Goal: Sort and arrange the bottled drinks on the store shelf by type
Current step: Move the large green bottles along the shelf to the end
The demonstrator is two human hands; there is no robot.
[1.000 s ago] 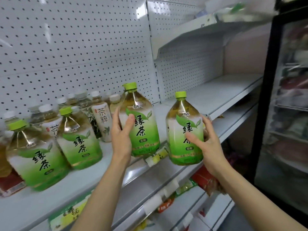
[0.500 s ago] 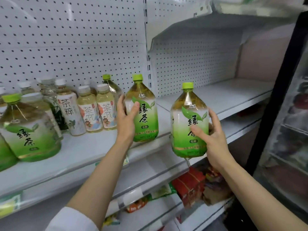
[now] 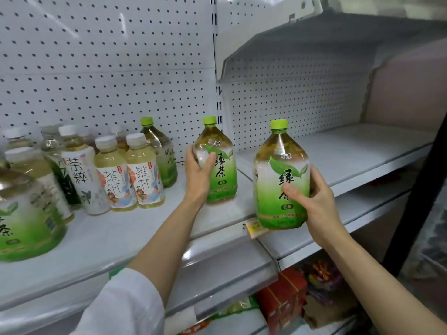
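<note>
White steel shelf (image 3: 350, 151) carries the drinks. Left hand (image 3: 197, 176) wraps one green tea bottle (image 3: 221, 165) standing near the shelf joint; right hand (image 3: 314, 201) grips a second bottle (image 3: 281, 180) held at the front lip, its base hiding a price tag (image 3: 252, 227). Set down half off the edge, it could tip forward. Small tea bottles (image 3: 142, 175) stand left; far-left labels blur.

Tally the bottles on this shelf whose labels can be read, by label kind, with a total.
Large green-label bottles: 4
Small cartoon-label bottles: 2
Small white-label bottle: 1
Total: 7
The other small bottles behind and at the left are too hidden or blurred to sort.
</note>
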